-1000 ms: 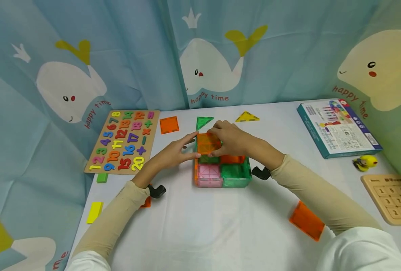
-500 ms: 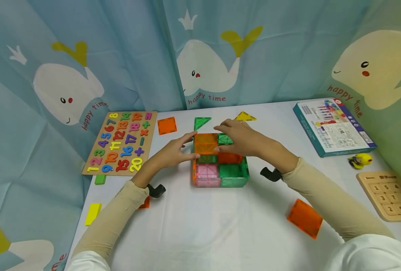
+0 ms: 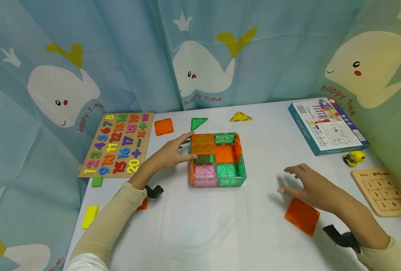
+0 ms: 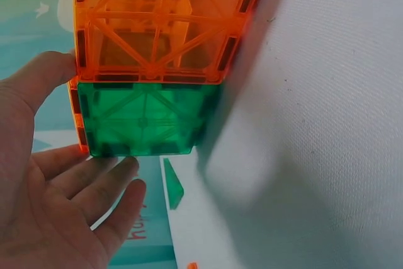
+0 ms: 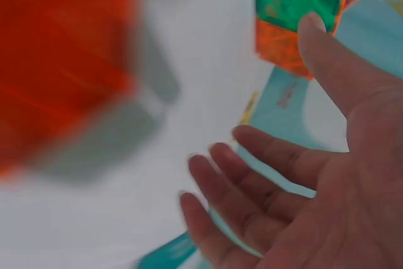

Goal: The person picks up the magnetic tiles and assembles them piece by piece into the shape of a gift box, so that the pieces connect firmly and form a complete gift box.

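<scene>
In the head view a box of see-through magnetic tiles [image 3: 217, 181] stands mid-table, with pink, green and orange walls. An orange square tile [image 3: 203, 143] lies flat over its back left corner; the other compartments are uncovered. My left hand [image 3: 170, 152] holds that corner, thumb at the near side and fingers at the far side. In the left wrist view the thumb touches the orange edge and the fingers are by the green wall [image 4: 145, 118]. My right hand [image 3: 313, 188] is off the box, fingers spread and holding nothing, close above a loose orange tile [image 3: 302, 216].
Behind the box lie an orange square [image 3: 164, 127], a green triangle [image 3: 198, 123] and a yellow triangle [image 3: 241, 117]. A number board [image 3: 117, 145] stands left. At right are a boxed set [image 3: 329, 126], a yellow toy [image 3: 354, 158] and a wooden number board [image 3: 383, 192].
My right hand has let go of the orange tile on the box and moved right and nearer, to the loose orange tile. The left hand has stayed at the box's corner.
</scene>
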Motion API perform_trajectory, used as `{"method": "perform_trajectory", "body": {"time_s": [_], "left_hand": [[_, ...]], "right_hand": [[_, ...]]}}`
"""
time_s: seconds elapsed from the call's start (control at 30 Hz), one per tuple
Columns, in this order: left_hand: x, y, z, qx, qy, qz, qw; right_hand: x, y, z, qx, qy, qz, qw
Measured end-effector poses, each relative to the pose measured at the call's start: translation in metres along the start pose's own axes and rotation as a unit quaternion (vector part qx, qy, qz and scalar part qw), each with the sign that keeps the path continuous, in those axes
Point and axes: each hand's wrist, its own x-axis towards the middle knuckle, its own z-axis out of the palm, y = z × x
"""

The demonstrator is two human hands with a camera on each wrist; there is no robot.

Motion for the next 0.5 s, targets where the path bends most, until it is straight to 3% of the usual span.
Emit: {"method": "perform_trajectory", "body": {"time_s": [0.13, 0.27, 0.5], "left_hand": [[-0.001, 0.000, 0.000, -0.006, -0.003, 0.001, 1.0000], [-0.001, 0.001, -0.001, -0.008, -0.003, -0.001, 1.0000], [-0.001, 0.001, -0.001, -0.004, -0.005, -0.003, 1.0000]], "right_hand": [[-0.035, 0.020, 0.032, 0.017, 0.000, 0.056, 0.998], [-0.060, 0.028, 0.059, 0.018, 0.031, 0.093, 0.995], [-0.067, 0.032, 0.072, 0.035, 0.072, 0.089, 0.993]]}}
